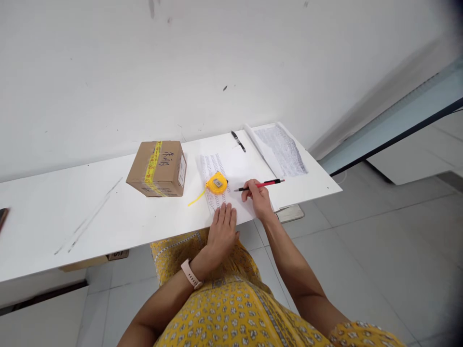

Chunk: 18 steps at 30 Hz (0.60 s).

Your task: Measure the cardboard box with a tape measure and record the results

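Note:
My left hand (223, 226) lies flat with its fingers stretched out on the lower edge of a sheet of paper (237, 166) that carries columns of writing. In my right hand (257, 196) is a red and black pen (266, 183), its tip low over the right part of that sheet; whether it touches the paper I cannot tell. A yellow tape measure (217, 183) rests on the written columns, a short length of its blade out to the lower left. Left of the paper stands a taped cardboard box (144, 161) with handwriting on top.
Behind the sheet lies a black pen (238, 141). A pad with a densely written page (284, 149) is at the right end of the white table (97, 207). The wall (202, 67) borders the table's back. A dark object (3, 217) shows at the far left.

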Each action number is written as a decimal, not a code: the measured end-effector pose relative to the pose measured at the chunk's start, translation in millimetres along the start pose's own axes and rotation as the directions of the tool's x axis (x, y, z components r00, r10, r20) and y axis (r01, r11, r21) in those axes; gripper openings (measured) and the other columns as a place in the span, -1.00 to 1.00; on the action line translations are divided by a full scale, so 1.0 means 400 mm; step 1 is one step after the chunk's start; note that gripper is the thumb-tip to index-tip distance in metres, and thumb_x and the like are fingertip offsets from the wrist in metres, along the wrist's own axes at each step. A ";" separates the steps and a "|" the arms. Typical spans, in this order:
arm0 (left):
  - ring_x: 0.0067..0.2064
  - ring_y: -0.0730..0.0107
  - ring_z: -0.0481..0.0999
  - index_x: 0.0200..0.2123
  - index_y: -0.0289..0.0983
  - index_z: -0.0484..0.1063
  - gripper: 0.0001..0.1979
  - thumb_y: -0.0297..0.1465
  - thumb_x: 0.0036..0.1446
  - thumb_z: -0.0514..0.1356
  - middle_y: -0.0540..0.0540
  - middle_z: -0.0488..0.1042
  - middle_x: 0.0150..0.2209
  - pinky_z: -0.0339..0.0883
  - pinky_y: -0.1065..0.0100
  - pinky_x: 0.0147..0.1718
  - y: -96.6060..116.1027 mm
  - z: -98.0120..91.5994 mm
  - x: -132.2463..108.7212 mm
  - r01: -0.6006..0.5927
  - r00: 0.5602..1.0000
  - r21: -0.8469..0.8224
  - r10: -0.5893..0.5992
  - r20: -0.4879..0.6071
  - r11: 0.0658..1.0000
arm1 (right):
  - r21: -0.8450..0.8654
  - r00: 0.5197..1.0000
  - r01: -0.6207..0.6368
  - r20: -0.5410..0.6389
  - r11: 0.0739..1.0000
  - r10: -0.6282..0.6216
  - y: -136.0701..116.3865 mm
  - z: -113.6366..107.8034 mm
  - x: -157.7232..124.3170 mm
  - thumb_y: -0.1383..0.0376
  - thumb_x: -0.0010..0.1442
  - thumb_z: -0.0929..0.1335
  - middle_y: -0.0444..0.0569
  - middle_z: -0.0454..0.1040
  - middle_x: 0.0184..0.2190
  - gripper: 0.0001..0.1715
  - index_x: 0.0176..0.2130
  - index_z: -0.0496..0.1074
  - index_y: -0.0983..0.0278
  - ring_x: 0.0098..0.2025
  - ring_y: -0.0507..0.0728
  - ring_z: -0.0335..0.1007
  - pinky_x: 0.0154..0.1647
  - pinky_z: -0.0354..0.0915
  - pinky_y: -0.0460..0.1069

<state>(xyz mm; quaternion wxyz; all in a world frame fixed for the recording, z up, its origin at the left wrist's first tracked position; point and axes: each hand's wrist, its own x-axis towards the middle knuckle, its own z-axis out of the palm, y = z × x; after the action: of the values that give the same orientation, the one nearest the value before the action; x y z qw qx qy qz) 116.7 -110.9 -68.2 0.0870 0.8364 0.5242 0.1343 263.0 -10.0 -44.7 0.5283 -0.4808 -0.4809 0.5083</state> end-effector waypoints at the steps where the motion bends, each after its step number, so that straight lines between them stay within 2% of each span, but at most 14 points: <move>1: 0.42 -0.20 -0.12 0.31 -0.51 0.11 -0.34 -0.46 0.17 0.15 -0.51 0.03 0.37 -0.06 -0.26 0.31 0.010 0.000 0.000 0.025 0.999 0.004 -0.025 0.021 1.000 | -0.018 1.000 -0.012 0.011 1.000 0.012 0.005 0.006 -0.003 -0.14 0.24 0.25 -0.22 0.29 -0.73 -0.50 -0.41 0.33 0.20 -0.64 0.03 0.23 -0.44 0.30 -0.02; 2: 0.42 -0.22 -0.14 0.31 -0.50 0.12 -0.33 -0.48 0.15 0.16 -0.50 0.01 0.38 -0.09 -0.29 0.30 0.018 -0.002 0.003 0.053 0.998 0.005 -0.053 0.029 0.999 | -0.036 0.999 -0.018 0.029 0.999 0.019 0.009 0.010 -0.005 -0.14 0.25 0.23 -0.22 0.27 -0.73 -0.48 -0.41 0.36 0.21 -0.64 0.03 0.21 -0.46 0.28 -0.03; 4: 0.41 -0.24 -0.11 0.29 -0.46 0.18 -0.39 -0.53 0.15 0.12 -0.47 0.05 0.37 -0.10 -0.33 0.29 0.029 -0.003 0.017 0.103 0.994 -0.024 -0.103 0.027 0.994 | -0.063 0.998 -0.020 0.059 0.998 0.023 0.015 0.016 -0.005 -0.12 0.26 0.22 -0.18 0.34 -0.66 -0.48 -0.34 0.45 0.23 -0.57 0.05 0.28 -0.42 0.30 -0.02; 7: 0.39 -0.24 0.02 0.19 -0.44 0.32 -0.51 -0.58 0.19 0.02 -0.49 0.21 0.30 -0.02 -0.34 0.24 0.036 0.005 0.050 0.131 0.991 -0.184 -0.136 -0.014 0.974 | -0.087 0.994 -0.025 0.102 0.996 0.034 0.019 0.020 0.003 -0.11 0.26 0.21 -0.09 0.48 -0.51 -0.45 -0.27 0.51 0.26 -0.43 0.07 0.38 -0.31 0.34 -0.01; 9: 0.37 -0.27 0.08 0.16 -0.42 0.36 -0.54 -0.58 0.22 -0.02 -0.50 0.30 0.24 0.04 -0.35 0.20 0.040 0.015 0.069 0.110 0.987 -0.323 -0.141 -0.074 0.940 | -0.108 0.992 -0.029 0.122 0.994 0.042 0.022 0.019 0.010 -0.10 0.22 0.27 -0.07 0.50 -0.47 -0.48 -0.31 0.50 0.27 -0.42 0.07 0.38 -0.29 0.35 -0.01; 11: 0.33 -0.31 0.17 0.16 -0.40 0.37 -0.55 -0.55 0.24 -0.02 -0.50 0.35 0.21 0.12 -0.32 0.16 0.046 0.024 0.082 0.102 0.978 -0.378 -0.163 -0.131 0.920 | -0.130 0.993 -0.029 0.110 0.991 0.043 0.026 0.017 0.017 -0.06 0.12 0.38 -0.10 0.48 -0.48 -0.57 -0.34 0.47 0.26 -0.45 0.05 0.35 -0.35 0.33 -0.02; 13: 0.19 -0.26 0.38 0.21 -0.39 0.34 -0.53 -0.53 0.27 -0.05 -0.50 0.32 0.23 0.28 -0.22 0.06 0.055 0.024 0.088 0.166 0.972 -0.278 -0.205 -0.117 0.946 | -0.151 0.996 -0.018 0.082 0.988 0.031 0.031 0.016 0.022 0.01 0.05 0.45 -0.15 0.43 -0.50 -0.64 -0.35 0.43 0.24 -0.49 0.03 0.29 -0.43 0.28 -0.05; 15: -0.04 -0.03 0.56 0.28 -0.36 0.25 -0.48 -0.56 0.28 -0.09 -0.50 0.24 0.28 0.46 0.00 -0.14 0.064 0.013 0.091 0.241 0.970 -0.047 -0.243 -0.027 0.969 | -0.166 0.997 -0.002 0.071 0.986 0.014 0.036 0.016 0.025 0.05 0.05 0.45 -0.18 0.40 -0.51 -0.68 -0.34 0.39 0.22 -0.52 0.01 0.24 -0.50 0.21 -0.08; 18: -0.28 0.26 0.58 0.35 -0.30 0.14 -0.45 -0.57 0.30 -0.08 -0.50 0.15 0.33 0.49 0.30 -0.41 0.071 -0.017 0.098 0.213 0.962 0.268 -0.249 0.108 0.940 | -0.168 0.997 -0.021 0.072 0.986 0.034 0.039 0.025 0.026 0.08 0.09 0.43 -0.21 0.36 -0.57 -0.71 -0.34 0.33 0.20 -0.56 0.02 0.23 -0.54 0.19 -0.07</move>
<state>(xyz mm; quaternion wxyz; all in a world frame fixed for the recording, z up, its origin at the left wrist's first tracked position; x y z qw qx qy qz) 155.1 -87.7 -48.6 0.0311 0.7804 0.6244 -0.0042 252.1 0.9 -59.4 0.4608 -0.5106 -0.5345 0.4912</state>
